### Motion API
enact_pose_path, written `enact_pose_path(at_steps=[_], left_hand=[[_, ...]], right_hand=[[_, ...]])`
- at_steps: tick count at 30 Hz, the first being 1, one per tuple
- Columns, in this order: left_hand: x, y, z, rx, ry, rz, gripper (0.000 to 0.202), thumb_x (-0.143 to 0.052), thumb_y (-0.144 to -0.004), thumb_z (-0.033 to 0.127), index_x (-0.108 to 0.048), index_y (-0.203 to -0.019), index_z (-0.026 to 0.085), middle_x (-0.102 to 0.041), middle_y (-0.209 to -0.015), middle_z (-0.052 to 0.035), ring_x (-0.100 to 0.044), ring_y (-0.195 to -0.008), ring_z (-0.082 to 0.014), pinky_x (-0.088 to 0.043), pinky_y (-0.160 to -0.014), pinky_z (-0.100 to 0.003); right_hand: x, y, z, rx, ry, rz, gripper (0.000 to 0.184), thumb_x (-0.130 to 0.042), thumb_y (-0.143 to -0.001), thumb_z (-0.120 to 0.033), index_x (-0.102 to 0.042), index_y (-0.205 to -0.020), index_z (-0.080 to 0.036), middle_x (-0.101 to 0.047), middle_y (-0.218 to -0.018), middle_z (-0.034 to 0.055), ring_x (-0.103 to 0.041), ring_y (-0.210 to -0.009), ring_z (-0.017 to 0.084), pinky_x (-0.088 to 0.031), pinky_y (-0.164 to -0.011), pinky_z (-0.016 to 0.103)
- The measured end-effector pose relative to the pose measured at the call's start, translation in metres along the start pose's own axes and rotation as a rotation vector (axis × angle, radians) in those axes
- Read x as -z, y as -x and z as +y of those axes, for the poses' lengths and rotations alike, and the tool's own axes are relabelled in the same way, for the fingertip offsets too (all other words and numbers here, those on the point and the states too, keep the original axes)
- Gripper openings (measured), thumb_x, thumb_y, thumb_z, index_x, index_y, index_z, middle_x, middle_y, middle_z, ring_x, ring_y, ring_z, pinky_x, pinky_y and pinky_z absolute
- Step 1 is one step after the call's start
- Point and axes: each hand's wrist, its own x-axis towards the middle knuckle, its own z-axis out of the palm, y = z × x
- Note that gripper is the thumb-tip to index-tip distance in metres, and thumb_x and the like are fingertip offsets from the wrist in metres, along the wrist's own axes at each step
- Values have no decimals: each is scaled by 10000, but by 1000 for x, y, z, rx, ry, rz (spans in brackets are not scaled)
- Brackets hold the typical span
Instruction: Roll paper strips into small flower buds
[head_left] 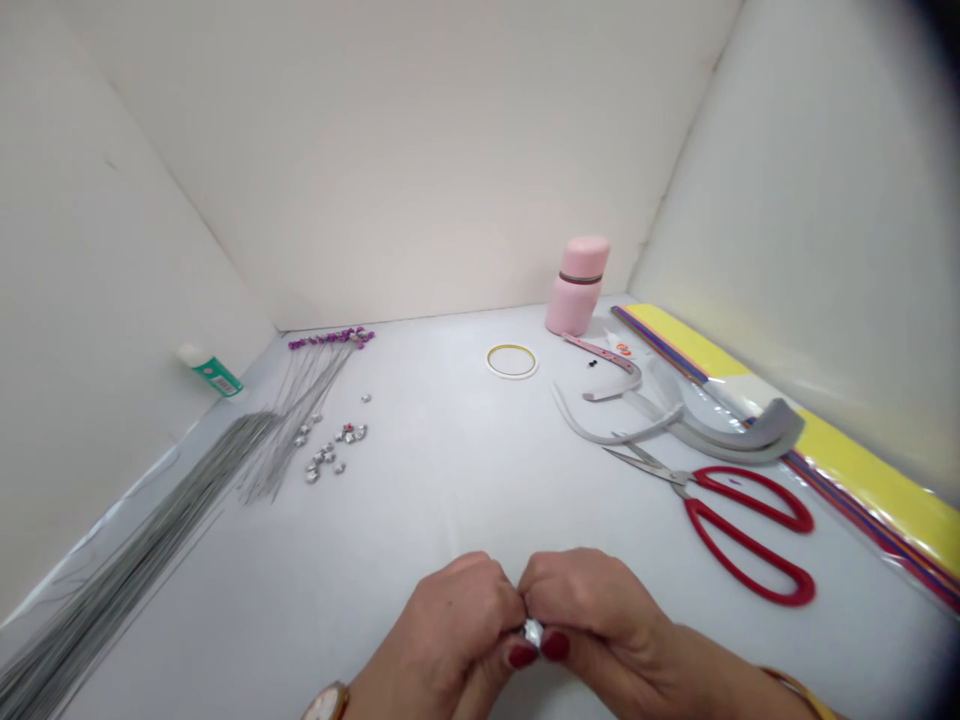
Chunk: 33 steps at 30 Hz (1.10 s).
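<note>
Close to the table's near edge, my left hand (471, 618) and my right hand (600, 622) meet with fingers curled in. A small silver folded paper piece (533, 632) is pinched between them, thumbs with red nails pressing it from below. It looks like a folded star, though the fingers cover most of it. Several small silver folded stars (322, 457) lie scattered at left. Right of my hands rest scissors (681, 478) with long red handles, their blades slightly apart. Beyond the blades curl silvery-white paper strips (637, 436).
Grey wires (191, 480) stretch along the left side. Some thinner stems end in purple pieces (330, 340). A green and white tube (217, 376) leans at the left wall. Farther back are a tape ring (512, 362) and a pink bottle (578, 288). Coloured sheets (847, 445) line the right wall.
</note>
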Motion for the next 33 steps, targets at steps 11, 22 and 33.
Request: enact_pose_path(at_steps=[11, 22, 33], left_hand=[[-1, -4, 2, 313, 365, -82, 256, -349, -885, 229, -516, -694, 195, -573, -654, -27, -551, -612, -141, -447, -602, -233], [-14, 9, -9, 413, 64, 24, 142, -397, -867, 253, -478, -766, 195, -525, -718, -11, -497, -655, -147, -397, -620, -258], [-15, 9, -9, 365, 32, -2, 176, -381, -874, 227, -477, -731, 194, -501, -679, 5, -477, -617, -122, -370, -592, -217]], right_hand=[[-8, 1, 2, -191, -288, 83, 262, -401, -882, -261, -537, -677, -170, -545, -551, -2, -532, -506, 93, -439, -522, 209], [-19, 1, 15, -324, -531, 248, 138, -484, -856, -288, -496, -788, -169, -566, -644, -13, -559, -551, 94, -448, -550, 231], [-15, 1, 15, -290, -292, 205, 196, -417, -881, -287, -506, -750, -172, -550, -595, -6, -540, -556, 112, -432, -562, 235]])
